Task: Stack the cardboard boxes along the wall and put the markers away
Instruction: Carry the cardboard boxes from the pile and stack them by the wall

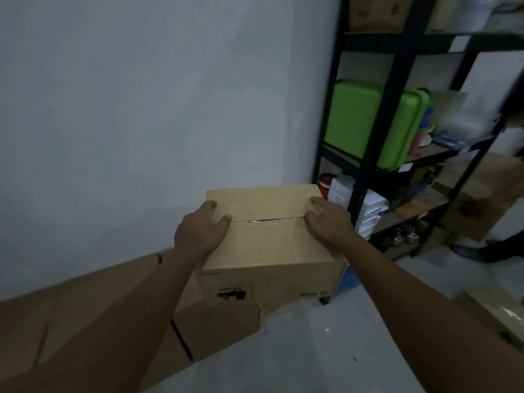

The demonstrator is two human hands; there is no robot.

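- Gripping the taped cardboard box (266,236) from both sides, the left hand (198,232) curls over its left top edge with the thumb lying on the lid near the tape seam, and the right hand (329,222) curls over its right top edge with the fingers spread on the lid.
- That box sits close to the white wall (156,109), its top flaps closed and sealed by a strip of clear tape (266,220) running across the middle.
- Its near face carries a small black truck print (231,294).
- Beneath and in front of it stands a lower cardboard box (218,327); whether the held box rests on it or hangs just above, I cannot tell.
- A larger brown carton (85,302) lies along the wall to the left, partly hidden by the left forearm.
- Just to the right stands a black metal shelf rack (397,89) holding a bright green plastic container (357,120), white boxes (368,211) lower down, and blurred items further right.
- A flat cardboard piece (496,310) lies on the pale floor (326,350) at the far right.
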